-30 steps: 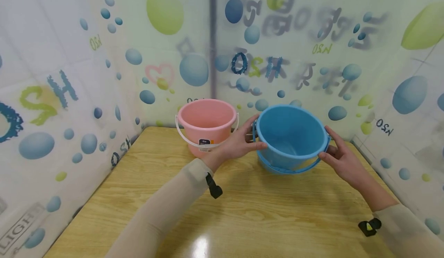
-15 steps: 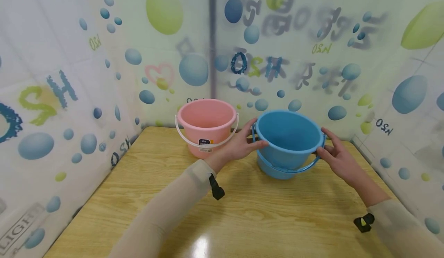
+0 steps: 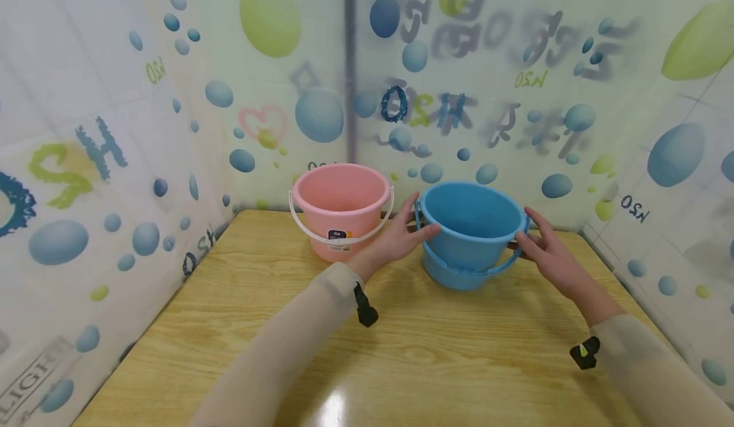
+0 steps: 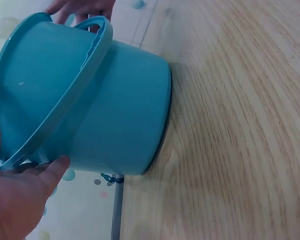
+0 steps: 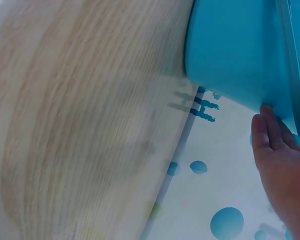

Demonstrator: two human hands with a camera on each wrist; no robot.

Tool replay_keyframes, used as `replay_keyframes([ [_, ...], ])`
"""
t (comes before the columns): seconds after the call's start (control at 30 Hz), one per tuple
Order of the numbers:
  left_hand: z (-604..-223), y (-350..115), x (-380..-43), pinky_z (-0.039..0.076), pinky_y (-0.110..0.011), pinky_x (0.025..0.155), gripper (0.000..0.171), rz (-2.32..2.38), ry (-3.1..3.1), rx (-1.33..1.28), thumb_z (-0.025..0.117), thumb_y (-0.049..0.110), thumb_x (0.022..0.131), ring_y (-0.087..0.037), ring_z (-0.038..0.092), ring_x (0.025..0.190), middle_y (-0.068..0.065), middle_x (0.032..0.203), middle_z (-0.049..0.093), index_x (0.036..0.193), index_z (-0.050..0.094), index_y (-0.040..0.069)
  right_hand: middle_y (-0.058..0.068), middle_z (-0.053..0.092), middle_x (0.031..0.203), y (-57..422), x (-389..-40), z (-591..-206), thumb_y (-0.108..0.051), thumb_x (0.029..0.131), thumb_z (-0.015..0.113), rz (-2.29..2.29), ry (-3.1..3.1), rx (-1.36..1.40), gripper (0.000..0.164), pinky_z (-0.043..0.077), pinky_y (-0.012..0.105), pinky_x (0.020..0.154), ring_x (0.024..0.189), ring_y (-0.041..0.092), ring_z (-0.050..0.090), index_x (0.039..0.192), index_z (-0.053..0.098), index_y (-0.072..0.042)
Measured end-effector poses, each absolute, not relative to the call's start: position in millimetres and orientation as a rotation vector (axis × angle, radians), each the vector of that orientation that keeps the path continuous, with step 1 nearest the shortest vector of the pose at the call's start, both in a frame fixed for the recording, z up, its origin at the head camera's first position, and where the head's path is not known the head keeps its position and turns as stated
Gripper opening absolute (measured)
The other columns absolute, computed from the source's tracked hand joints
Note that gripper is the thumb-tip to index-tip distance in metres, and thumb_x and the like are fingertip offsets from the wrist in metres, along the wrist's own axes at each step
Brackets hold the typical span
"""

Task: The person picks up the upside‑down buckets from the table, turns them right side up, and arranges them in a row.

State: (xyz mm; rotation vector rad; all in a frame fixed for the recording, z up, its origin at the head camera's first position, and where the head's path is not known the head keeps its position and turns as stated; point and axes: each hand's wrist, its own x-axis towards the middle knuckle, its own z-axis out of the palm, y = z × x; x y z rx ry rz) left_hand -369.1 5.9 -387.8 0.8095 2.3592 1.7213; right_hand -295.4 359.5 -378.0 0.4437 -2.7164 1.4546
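A blue bucket stands on the wooden table, right of a pink bucket. Its blue handle hangs down in front. My left hand holds the blue bucket's left side, thumb over the rim and fingers under it, as the left wrist view also shows for that hand. At the opposite side, my right hand grips the rim near the handle's joint. In the right wrist view the fingers lie along the outer wall. The bucket's far underside is hidden.
The pink bucket has a white handle and a dark label; my left wrist passes close to its front. The wooden table ends at a sheet-like wall printed with bubbles. Similar walls flank both sides.
The blue bucket has gone from tilted towards me to nearly upright on the table, then shifted slightly left. Both hands stay on it; the right hand has moved left. The pink bucket is still.
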Motion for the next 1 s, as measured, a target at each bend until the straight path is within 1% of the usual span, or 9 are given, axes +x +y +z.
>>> replay_keyframes([
  [0.17, -391, 8, -373, 0.043, -0.059, 0.128, 0.103, 1.736, 2.402, 0.778, 0.07, 0.051, 0.107, -0.036, 0.045, 0.161, -0.017, 0.175, 0.041, 0.179, 0.0, 0.027, 0.039, 0.04, 0.167, 354, -302, -378, -0.041, 0.121, 0.039, 1.482, -2.718, 0.412, 0.081, 0.044, 0.068, 0.123, 0.135, 0.012, 0.066, 0.176, -0.015, -0.015],
  [0.33, -393, 9, -377, 0.043, -0.055, 0.129, 0.103, 1.761, 2.392, 0.771, 0.067, 0.054, 0.108, -0.035, 0.04, 0.164, -0.012, 0.181, 0.031, 0.178, -0.005, 0.03, 0.04, 0.039, 0.167, 349, -309, -380, -0.041, 0.121, 0.039, 1.513, -2.696, 0.395, 0.083, 0.037, 0.074, 0.124, 0.148, 0.04, 0.058, 0.176, -0.017, -0.016],
  [0.5, -394, 10, -378, 0.045, -0.054, 0.128, 0.102, 1.806, 2.359, 0.743, 0.065, 0.055, 0.108, -0.036, 0.041, 0.163, -0.015, 0.181, 0.031, 0.178, -0.006, 0.032, 0.039, 0.037, 0.169, 347, -314, -381, -0.041, 0.121, 0.038, 1.525, -2.68, 0.402, 0.083, 0.037, 0.074, 0.124, 0.151, 0.055, 0.048, 0.175, -0.019, -0.016],
  [0.57, -395, 12, -380, 0.045, -0.054, 0.127, 0.101, 1.823, 2.351, 0.726, 0.065, 0.056, 0.108, -0.037, 0.042, 0.162, -0.017, 0.18, 0.031, 0.178, -0.005, 0.033, 0.039, 0.036, 0.17, 347, -317, -382, -0.042, 0.121, 0.038, 1.521, -2.68, 0.403, 0.083, 0.037, 0.073, 0.124, 0.15, 0.049, 0.052, 0.175, -0.019, -0.016],
  [0.67, -397, 14, -383, 0.046, -0.054, 0.127, 0.1, 1.844, 2.344, 0.707, 0.065, 0.056, 0.108, -0.038, 0.043, 0.162, -0.018, 0.18, 0.031, 0.178, -0.003, 0.034, 0.038, 0.035, 0.171, 348, -319, -382, -0.043, 0.12, 0.038, 1.501, -2.683, 0.402, 0.083, 0.04, 0.071, 0.124, 0.14, 0.019, 0.065, 0.175, -0.019, -0.017],
  [0.77, -399, 16, -385, 0.045, -0.055, 0.127, 0.098, 1.87, 2.322, 0.703, 0.064, 0.056, 0.109, -0.039, 0.042, 0.162, -0.02, 0.18, 0.03, 0.178, -0.003, 0.034, 0.037, 0.036, 0.171, 348, -321, -382, -0.044, 0.12, 0.038, 1.476, -2.69, 0.385, 0.083, 0.043, 0.068, 0.124, 0.131, 0.002, 0.064, 0.175, -0.018, -0.016],
  [0.87, -401, 16, -385, 0.044, -0.055, 0.128, 0.099, 1.883, 2.31, 0.68, 0.063, 0.056, 0.109, -0.039, 0.042, 0.162, -0.02, 0.179, 0.031, 0.178, -0.003, 0.032, 0.038, 0.033, 0.171, 347, -321, -382, -0.046, 0.12, 0.038, 1.507, -2.69, 0.356, 0.086, 0.039, 0.07, 0.125, 0.143, 0.028, 0.064, 0.174, -0.021, -0.015],
  [0.93, -403, 14, -383, 0.044, -0.055, 0.128, 0.099, 1.878, 2.312, 0.657, 0.063, 0.055, 0.11, -0.039, 0.042, 0.162, -0.02, 0.179, 0.033, 0.179, -0.003, 0.028, 0.04, 0.026, 0.173, 347, -318, -383, -0.048, 0.119, 0.039, 1.546, -2.687, 0.326, 0.089, 0.033, 0.075, 0.126, 0.154, 0.051, 0.047, 0.173, -0.024, -0.014],
  [1.0, -407, 9, -378, 0.044, -0.055, 0.128, 0.098, 1.875, 2.301, 0.651, 0.062, 0.053, 0.111, -0.04, 0.042, 0.162, -0.02, 0.178, 0.035, 0.179, -0.001, 0.022, 0.04, 0.016, 0.176, 349, -313, -383, -0.049, 0.119, 0.04, 1.569, -2.677, 0.291, 0.092, 0.026, 0.079, 0.126, 0.16, 0.061, 0.029, 0.172, -0.027, -0.014],
])
